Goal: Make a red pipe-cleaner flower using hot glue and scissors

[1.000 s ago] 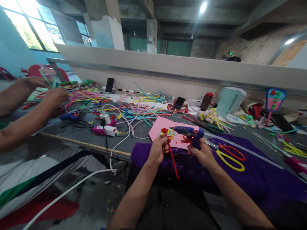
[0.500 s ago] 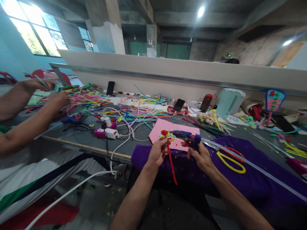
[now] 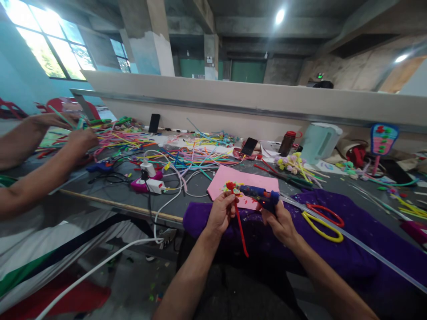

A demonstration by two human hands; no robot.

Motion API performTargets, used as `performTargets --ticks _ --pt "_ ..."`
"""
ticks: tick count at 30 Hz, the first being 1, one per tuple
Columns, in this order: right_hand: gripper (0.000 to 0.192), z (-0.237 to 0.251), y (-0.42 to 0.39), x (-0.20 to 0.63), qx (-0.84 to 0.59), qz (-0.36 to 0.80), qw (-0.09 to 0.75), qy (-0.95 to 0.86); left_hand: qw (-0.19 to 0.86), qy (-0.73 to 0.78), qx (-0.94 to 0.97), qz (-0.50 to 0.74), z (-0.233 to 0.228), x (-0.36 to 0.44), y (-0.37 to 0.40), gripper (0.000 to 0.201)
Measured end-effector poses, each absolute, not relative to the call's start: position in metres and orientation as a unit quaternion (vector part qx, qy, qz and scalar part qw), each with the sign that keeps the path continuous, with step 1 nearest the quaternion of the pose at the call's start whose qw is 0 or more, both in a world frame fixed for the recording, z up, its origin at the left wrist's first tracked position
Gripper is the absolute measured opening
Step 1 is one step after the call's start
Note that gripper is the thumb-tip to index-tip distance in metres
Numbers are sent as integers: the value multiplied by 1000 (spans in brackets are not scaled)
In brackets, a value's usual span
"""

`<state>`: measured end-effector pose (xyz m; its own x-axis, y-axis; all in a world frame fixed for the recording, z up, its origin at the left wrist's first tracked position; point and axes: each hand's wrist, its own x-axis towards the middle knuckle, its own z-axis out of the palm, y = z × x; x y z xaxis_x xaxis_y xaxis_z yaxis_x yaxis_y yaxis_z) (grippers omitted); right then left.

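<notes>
Gluing step in hand. Your left hand (image 3: 220, 213) is clenched around the red pipe-cleaner flower (image 3: 230, 186) just below its head; the red stem hangs down past your wrist over the purple cloth (image 3: 350, 249). Your right hand (image 3: 278, 220) grips the blue glue gun (image 3: 258, 194) by its handle, a red indicator light showing on the body. The nozzle points left and sits just beside the flower head, near touching; whether glue is flowing is too small to tell.

Landmark: pink foam sheet (image 3: 256, 180) on the desk (image 3: 100, 186).
- Flower head and gun nozzle: held above the sheet's near edge.
- Purple cloth: directly in front of the sheet, toward you.
- Yellow-and-red scissors (image 3: 322, 218): right of the sheet, lying on the cloth.
- Loose pipe cleaners (image 3: 190, 155): behind and left of the sheet.
- Phone (image 3: 249, 146): just behind the sheet.
- White charger with cable (image 3: 150, 178): left of the sheet.
- Another person's hand (image 3: 82, 138): far left of the sheet, among more pipe cleaners.

Judgement: the next move calls for a steady flower head, a light trigger squeeze placing a small bead at the joint, and your left fingertips kept clear of the hot tip.
</notes>
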<state>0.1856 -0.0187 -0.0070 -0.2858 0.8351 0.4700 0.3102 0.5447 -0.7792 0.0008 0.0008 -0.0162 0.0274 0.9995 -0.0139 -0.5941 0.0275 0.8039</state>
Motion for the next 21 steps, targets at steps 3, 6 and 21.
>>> performTargets --ticks 3,6,21 --pt "34 -7 -18 186 -397 268 460 -748 640 315 319 624 -17 1 1 24" --pt "31 -7 -18 187 -404 256 449 -755 639 313 322 625 -18 1 1 23" --pt "16 -7 -17 186 -412 217 439 -769 640 317 327 619 -18 1 1 24"
